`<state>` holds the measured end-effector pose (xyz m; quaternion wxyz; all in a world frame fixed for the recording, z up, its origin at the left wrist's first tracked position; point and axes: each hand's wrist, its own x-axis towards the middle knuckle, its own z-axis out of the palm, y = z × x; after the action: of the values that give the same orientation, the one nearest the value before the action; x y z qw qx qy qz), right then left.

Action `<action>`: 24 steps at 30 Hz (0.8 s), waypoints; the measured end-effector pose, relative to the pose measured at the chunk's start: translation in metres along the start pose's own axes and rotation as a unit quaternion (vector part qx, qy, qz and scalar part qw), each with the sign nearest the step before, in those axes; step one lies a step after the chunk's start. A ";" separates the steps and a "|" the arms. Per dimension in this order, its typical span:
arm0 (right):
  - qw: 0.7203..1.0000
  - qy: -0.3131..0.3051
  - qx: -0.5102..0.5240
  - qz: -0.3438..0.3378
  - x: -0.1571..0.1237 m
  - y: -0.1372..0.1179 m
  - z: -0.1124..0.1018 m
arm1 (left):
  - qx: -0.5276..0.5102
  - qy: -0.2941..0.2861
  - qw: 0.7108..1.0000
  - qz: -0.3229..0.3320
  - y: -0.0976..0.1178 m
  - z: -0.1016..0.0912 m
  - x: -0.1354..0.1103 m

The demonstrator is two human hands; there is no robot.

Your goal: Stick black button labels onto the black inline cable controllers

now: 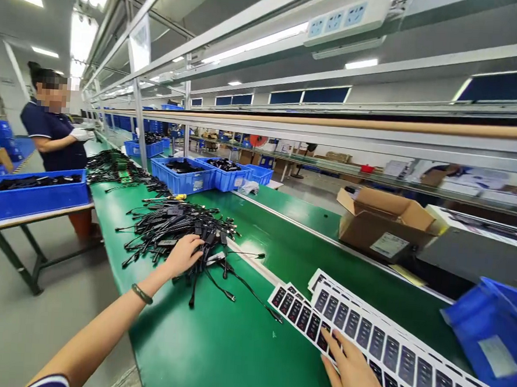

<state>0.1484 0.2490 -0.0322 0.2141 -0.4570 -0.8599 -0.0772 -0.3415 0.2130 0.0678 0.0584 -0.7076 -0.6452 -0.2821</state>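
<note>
My left hand [184,257] rests at the near side of a heap of black cables [164,226] with small black boxes on them. Its fingers are spread a little and touch the heap; no cable is clearly gripped. On the right, my right hand [355,371] lies over sheets of black labels [376,341] on white backing, fingers stretched and apart. The sheets overlap in a loose stack. A few cable ends with connectors [230,296] trail from the heap over the green bench [213,354] toward the sheets.
Blue bins [183,180] with black parts stand behind the heap. An open cardboard box [383,224] and a blue bin [490,336] are at the right. Further left, a person [55,122] wearing white gloves stands by another blue bin [35,194]. Metal rails run overhead.
</note>
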 end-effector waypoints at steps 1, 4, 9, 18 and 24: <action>0.999 -0.003 -0.017 0.043 0.009 0.002 0.001 | -0.011 -0.015 1.000 0.026 0.013 0.009 0.002; 0.988 -0.077 -0.012 0.137 0.023 0.008 -0.003 | -0.045 -0.074 0.990 0.108 0.060 0.040 0.016; 0.976 -0.137 0.027 0.166 0.027 0.011 -0.025 | -0.073 -0.184 0.956 0.218 0.140 0.096 0.057; 0.980 -0.126 -0.002 0.153 0.046 -0.024 -0.074 | -0.002 -0.276 0.926 0.256 0.204 0.116 0.097; 0.989 -0.073 -0.088 0.099 0.077 -0.049 -0.100 | -0.082 -0.191 0.939 0.276 0.193 0.114 0.117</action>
<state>0.1002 0.2462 0.0942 0.1160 -0.5612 -0.8137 -0.0973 -0.1207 0.3356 0.0828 -0.0487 -0.9006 -0.3986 -0.1661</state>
